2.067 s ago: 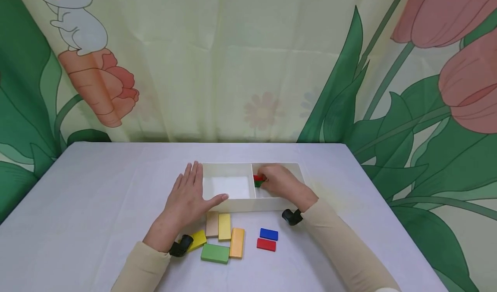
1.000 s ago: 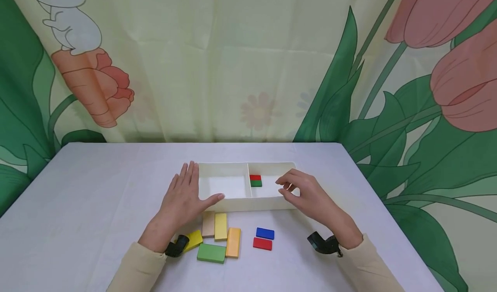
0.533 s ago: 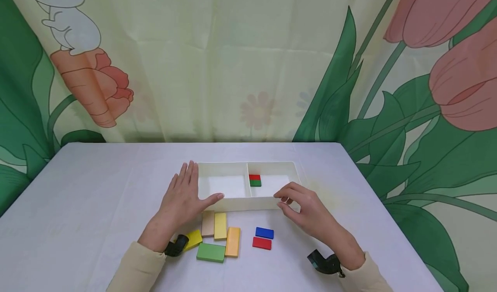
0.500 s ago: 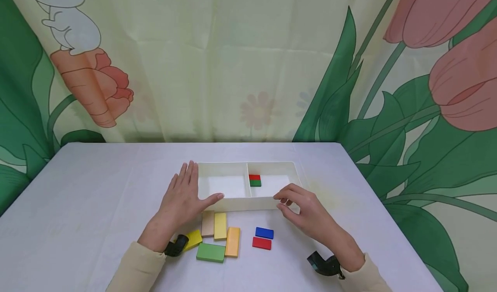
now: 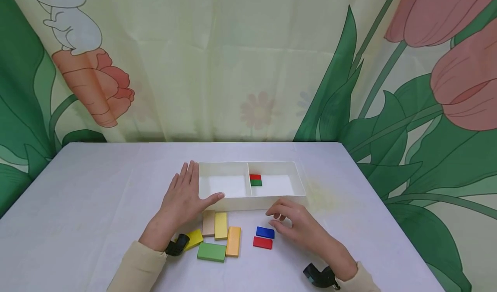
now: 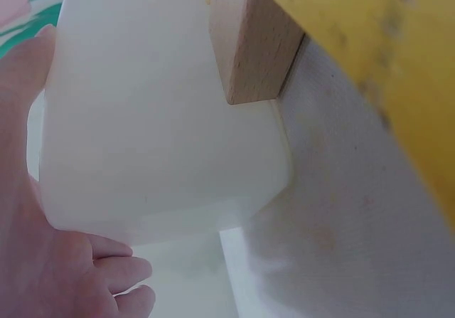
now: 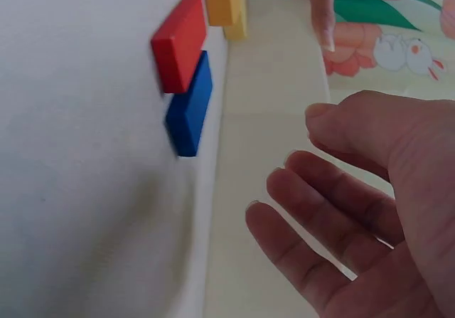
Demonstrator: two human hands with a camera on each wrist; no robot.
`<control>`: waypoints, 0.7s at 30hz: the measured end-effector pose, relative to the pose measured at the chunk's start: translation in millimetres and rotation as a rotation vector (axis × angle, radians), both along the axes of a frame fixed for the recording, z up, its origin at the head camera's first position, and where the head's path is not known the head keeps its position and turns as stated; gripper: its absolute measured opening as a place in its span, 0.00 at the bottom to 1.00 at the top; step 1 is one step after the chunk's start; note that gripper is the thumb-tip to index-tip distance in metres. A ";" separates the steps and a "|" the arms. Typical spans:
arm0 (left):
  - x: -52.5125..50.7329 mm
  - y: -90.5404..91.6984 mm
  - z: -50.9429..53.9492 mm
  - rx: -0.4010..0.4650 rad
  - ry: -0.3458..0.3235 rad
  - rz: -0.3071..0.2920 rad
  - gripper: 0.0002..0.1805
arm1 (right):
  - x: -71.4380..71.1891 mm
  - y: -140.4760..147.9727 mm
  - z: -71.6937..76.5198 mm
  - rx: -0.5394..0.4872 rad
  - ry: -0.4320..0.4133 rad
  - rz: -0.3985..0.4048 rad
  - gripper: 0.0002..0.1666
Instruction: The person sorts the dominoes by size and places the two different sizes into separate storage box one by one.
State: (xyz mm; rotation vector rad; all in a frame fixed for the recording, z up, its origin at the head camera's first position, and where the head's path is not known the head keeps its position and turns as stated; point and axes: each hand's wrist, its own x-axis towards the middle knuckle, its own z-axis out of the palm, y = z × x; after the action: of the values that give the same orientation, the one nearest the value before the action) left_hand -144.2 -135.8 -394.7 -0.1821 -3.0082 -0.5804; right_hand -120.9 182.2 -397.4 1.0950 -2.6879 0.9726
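My left hand (image 5: 182, 201) rests against the left end of a white two-compartment tray (image 5: 252, 203), fingers straight and thumb over the front rim. Nothing is between the fingers of my right hand (image 5: 291, 221), which hovers loosely bent in front of the tray. Closest to it are a small blue block (image 5: 265, 232) and, just below that, a small red block (image 5: 262, 243), both flat on the table. In the tray's right compartment a red block (image 5: 255, 177) and a green block (image 5: 256, 183) sit side by side against the divider.
Larger blocks lie before the tray's left half: a plain wooden one (image 5: 208, 224), a pale yellow one (image 5: 221, 226), an orange one (image 5: 233, 242), a green one (image 5: 211, 252) and a yellow one (image 5: 193, 239) partly behind the left wrist camera. A printed curtain (image 5: 233, 67) hangs behind the table.
My right hand has let go of the blocks in the right compartment, come out of the tray and moved toward me, near the small blue block. My left hand stays at the tray's left end.
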 end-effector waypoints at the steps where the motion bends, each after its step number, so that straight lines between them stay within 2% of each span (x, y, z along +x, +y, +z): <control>1: 0.0 0.0 -0.1 0.002 -0.002 0.000 0.66 | 0.5 -0.4 -1.5 0.008 -0.032 0.001 0.10; 5: -0.1 0.6 -0.2 0.007 -0.009 -0.004 0.66 | 1.7 -1.4 -7.5 0.063 -0.168 -0.017 0.11; 8: 0.1 0.7 0.1 0.007 -0.010 -0.005 0.66 | 2.1 -2.2 -10.4 0.099 -0.240 -0.027 0.12; 12: 0.7 0.3 0.3 0.004 -0.009 -0.001 0.66 | 2.3 -3.4 -12.4 0.130 -0.272 -0.023 0.14; 21: -1.2 0.1 1.8 -0.012 -0.003 0.005 0.66 | -0.2 -6.6 -17.2 0.174 -0.277 -0.041 0.14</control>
State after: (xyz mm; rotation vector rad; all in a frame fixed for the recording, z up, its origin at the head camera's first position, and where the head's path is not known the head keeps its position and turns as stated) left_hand -145.4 -135.7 -392.9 -0.1751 -3.0150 -0.5626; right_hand -121.2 175.5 -414.6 0.9922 -3.0549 0.9634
